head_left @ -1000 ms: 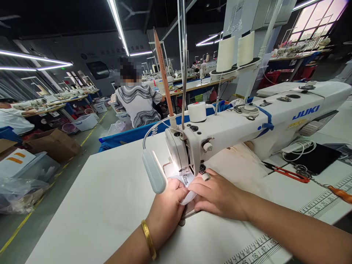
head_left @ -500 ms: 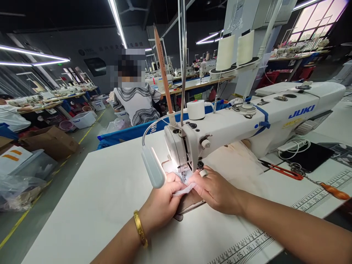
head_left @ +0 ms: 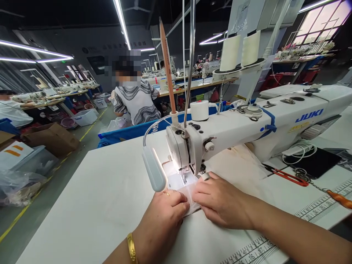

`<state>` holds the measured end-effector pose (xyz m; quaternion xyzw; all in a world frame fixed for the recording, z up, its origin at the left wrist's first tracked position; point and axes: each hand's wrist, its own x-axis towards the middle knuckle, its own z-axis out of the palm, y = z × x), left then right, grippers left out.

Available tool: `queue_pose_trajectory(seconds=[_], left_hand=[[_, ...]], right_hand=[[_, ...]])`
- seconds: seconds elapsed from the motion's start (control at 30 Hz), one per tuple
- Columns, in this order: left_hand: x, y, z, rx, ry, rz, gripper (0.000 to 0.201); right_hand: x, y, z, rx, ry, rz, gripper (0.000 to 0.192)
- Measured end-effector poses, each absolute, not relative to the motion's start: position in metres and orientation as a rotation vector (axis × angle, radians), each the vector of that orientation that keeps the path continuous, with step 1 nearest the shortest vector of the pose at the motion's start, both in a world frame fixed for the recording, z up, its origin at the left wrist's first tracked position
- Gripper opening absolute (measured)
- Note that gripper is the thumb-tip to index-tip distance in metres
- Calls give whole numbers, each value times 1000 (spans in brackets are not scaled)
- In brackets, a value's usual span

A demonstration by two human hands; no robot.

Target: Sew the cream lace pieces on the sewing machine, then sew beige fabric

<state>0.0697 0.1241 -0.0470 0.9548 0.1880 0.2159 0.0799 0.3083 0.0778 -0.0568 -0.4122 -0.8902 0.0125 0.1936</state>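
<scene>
A piece of thin white fabric lies just in front of the presser foot of a white sewing machine. My left hand, with a gold bangle at the wrist, pinches the fabric's left side between thumb and fingers. On the other side my right hand has its fingers closed on the fabric's right edge, their tips partly hidden. Both hands rest low at the machine bed, close together. A grey lamp hangs just above my left hand and lights the needle area.
Orange-handled thread snips and a black phone-like slab lie to the right. A ruler strip runs along the table's front edge. Thread cones stand behind the machine. A person sits ahead, beyond a blue cloth edge.
Both hands have drawn back slightly from the needle toward me, and the fabric now lies flatter between them. The view has shifted a little.
</scene>
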Motion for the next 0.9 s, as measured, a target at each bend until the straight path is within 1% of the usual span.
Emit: queue_pose_trajectory(seconds=[0.1,0.27,0.43,0.6,0.73,0.9], left_hand=[[69,128,-48,2866,603,600,35],[70,135,-52,2873,650,581,37],[71,138,-48,2903,537,662,36],[72,135,-46,2913,438,624,37],[71,134,-47,2917,448,597,37],[71,135,-49,2904,491,632,33]], right_hand=[[308,80,-59,-1191,-2493,1,12],[308,83,-62,-1255,-2489,33,14],[307,81,-65,-1194,-2458,29,16],[308,81,-66,-1210,-2464,32,15],[309,82,-66,-1221,-2467,12,14],[308,83,-67,-1256,-2476,-12,14]])
